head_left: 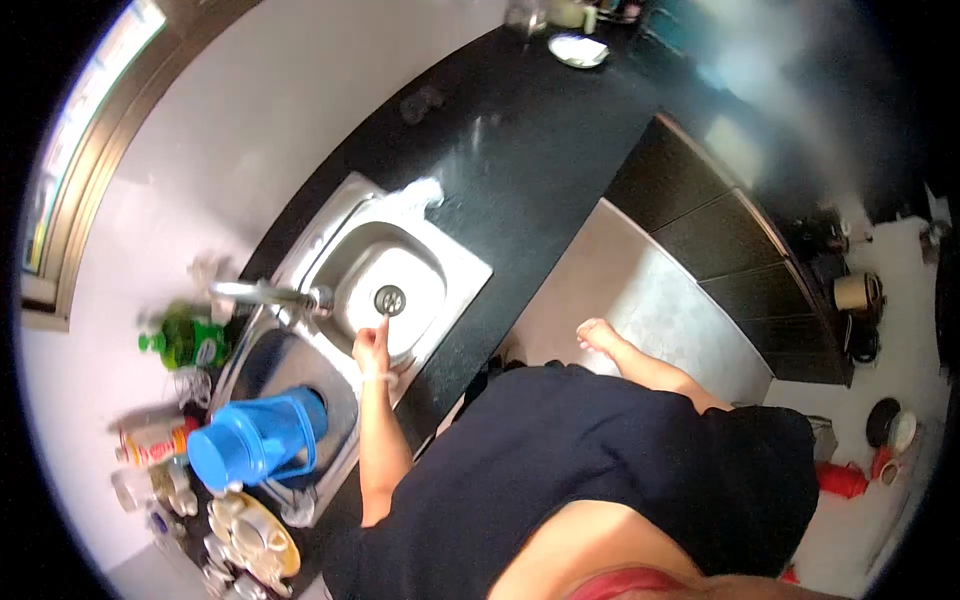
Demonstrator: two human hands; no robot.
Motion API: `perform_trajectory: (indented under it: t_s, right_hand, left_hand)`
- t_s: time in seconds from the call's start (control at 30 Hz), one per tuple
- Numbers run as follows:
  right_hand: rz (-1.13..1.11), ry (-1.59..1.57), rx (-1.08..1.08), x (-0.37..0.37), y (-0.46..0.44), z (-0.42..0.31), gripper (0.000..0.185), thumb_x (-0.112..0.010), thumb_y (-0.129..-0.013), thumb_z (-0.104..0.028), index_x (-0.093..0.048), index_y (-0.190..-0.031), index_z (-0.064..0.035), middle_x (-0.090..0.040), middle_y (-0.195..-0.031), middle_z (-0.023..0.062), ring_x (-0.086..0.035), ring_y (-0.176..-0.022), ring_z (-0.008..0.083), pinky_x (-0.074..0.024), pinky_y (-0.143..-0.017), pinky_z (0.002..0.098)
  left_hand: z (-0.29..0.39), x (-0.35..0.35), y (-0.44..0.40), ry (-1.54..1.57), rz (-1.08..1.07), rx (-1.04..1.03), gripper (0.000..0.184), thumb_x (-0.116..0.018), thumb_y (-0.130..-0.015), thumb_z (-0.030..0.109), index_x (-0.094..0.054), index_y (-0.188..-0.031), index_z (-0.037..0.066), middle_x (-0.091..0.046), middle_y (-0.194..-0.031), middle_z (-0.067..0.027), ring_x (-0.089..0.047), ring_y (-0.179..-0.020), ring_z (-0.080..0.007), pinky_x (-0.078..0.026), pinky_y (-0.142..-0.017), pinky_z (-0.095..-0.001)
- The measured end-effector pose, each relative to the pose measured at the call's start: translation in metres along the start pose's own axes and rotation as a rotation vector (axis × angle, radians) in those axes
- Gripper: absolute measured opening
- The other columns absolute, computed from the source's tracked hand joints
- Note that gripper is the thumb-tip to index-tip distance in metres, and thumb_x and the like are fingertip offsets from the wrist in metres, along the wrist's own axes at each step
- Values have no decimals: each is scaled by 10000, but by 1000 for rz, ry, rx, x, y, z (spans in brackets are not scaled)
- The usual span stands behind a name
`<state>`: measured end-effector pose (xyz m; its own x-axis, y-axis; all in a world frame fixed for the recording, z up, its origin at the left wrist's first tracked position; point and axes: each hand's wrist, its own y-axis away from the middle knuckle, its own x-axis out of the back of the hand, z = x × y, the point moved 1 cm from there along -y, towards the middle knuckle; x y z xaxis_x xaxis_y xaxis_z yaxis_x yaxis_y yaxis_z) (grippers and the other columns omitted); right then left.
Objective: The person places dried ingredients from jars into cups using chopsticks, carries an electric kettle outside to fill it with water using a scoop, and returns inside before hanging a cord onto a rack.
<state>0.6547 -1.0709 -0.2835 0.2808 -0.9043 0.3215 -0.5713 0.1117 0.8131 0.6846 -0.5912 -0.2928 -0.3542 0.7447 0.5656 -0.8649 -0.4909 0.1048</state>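
Observation:
My left hand (pixel 372 350) is over the near edge of the steel sink basin (pixel 430 312), with one finger stretched toward the drain strainer (pixel 390 300) and the others curled. I see nothing held in it, and a pale band circles the wrist. The chrome faucet (pixel 275 294) reaches over the sink just beyond this hand. A blue jug (pixel 258 440) with a handle lies tilted in the second basin (pixel 268 352), to the left of my forearm. My right hand (pixel 597 337) hangs in front of my body above the floor, its fingers loosely curled, with nothing visible in them.
A green bottle (pixel 190 343) and an orange-labelled bottle (pixel 155 443) stand by the wall. Cups sit on a yellow tray (pixel 285 540). A crumpled clear plastic piece (pixel 425 192) rests at the sink's far corner. A white plate (pixel 577 50) is farther along the dark counter (pixel 540 160).

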Motion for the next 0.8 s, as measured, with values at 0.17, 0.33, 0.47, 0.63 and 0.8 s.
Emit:
perform_trajectory:
  t_s: [0.17, 0.33, 0.47, 0.63, 0.8]
  right_hand:
    - [31, -94, 14, 1, -11, 10, 112, -542, -786, -157, -591, -808, -59, -563, -655, 16, -520, -512, 92, -425, -417, 249]
    - [-104, -7, 122, 5, -35, 27, 122, -542, -792, -153, -585, -749, -47, -570, -646, 28, -533, -514, 124, -414, -421, 268]
    - [-278, 362, 545, 25, -105, 67, 115, -548, -742, -111, -563, -704, -4, -542, -619, 75, -559, -608, 184, -428, -549, 341]
    - [-220, 163, 247, 32, -83, 7, 102, -517, -751, -77, -544, -676, -13, -513, -599, 78, -549, -595, 186, -424, -543, 346]
    - [-70, 32, 76, 33, -68, -7, 134, -480, -830, -135, -575, -878, -55, -588, -732, 61, -571, -615, 135, -485, -501, 277]
  left_hand:
    - [46, 18, 10, -92, 118, -159, 132, -622, -640, 61, -493, -634, 30, -530, -625, -146, -528, -610, -309, -436, -615, -399]
    - [57, 19, 9, -181, -26, 49, 503, -556, -647, 64, -478, -1143, 33, -560, -1042, -239, -515, -1024, -377, -404, -888, -418]
    - [74, 52, 35, -178, 364, -150, 722, -686, -673, 253, -343, -1270, 34, -345, -1305, -222, -311, -1215, -387, -243, -1021, -438]
    - [29, 139, 86, 83, 1299, 149, 525, -690, -684, 213, -456, -1090, -23, -474, -1108, -139, -420, -1020, -277, -364, -834, -378]
    - [-15, 214, 91, 1011, 852, 428, 318, -698, -735, 260, -552, -962, 92, -527, -898, -42, -461, -849, -181, -419, -762, -384]
